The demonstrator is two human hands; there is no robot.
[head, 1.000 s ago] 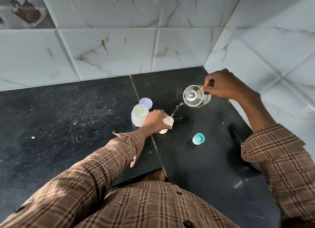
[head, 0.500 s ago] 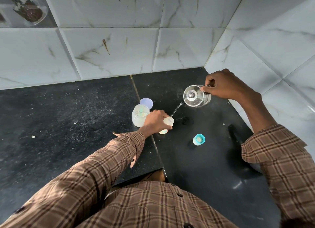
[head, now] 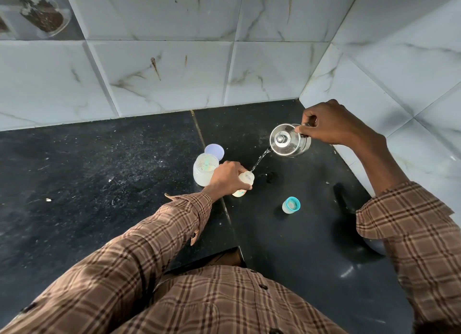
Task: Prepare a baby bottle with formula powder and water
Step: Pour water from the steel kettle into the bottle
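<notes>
My left hand (head: 225, 177) grips a small pale baby bottle (head: 245, 181) standing open on the black counter (head: 99, 174). My right hand (head: 331, 123) holds a clear glass kettle (head: 289, 140) by its handle, tilted left above the bottle. A thin stream of water (head: 259, 160) runs from its spout into the bottle's mouth. Just left of my left hand stands an open translucent formula jar (head: 204, 169) with a scoop inside. Its lilac lid (head: 214, 151) lies behind it. The bottle's teal-ringed cap (head: 291, 204) stands on the counter to the right.
Marble-tiled walls (head: 162, 71) close the counter at the back and right, forming a corner behind the kettle. A small dark spot (head: 269, 177) marks the counter right of the bottle. The counter's front edge has a notch near my body.
The pour continues with both hands nearly still. The kettle and bottle have kept their places.
</notes>
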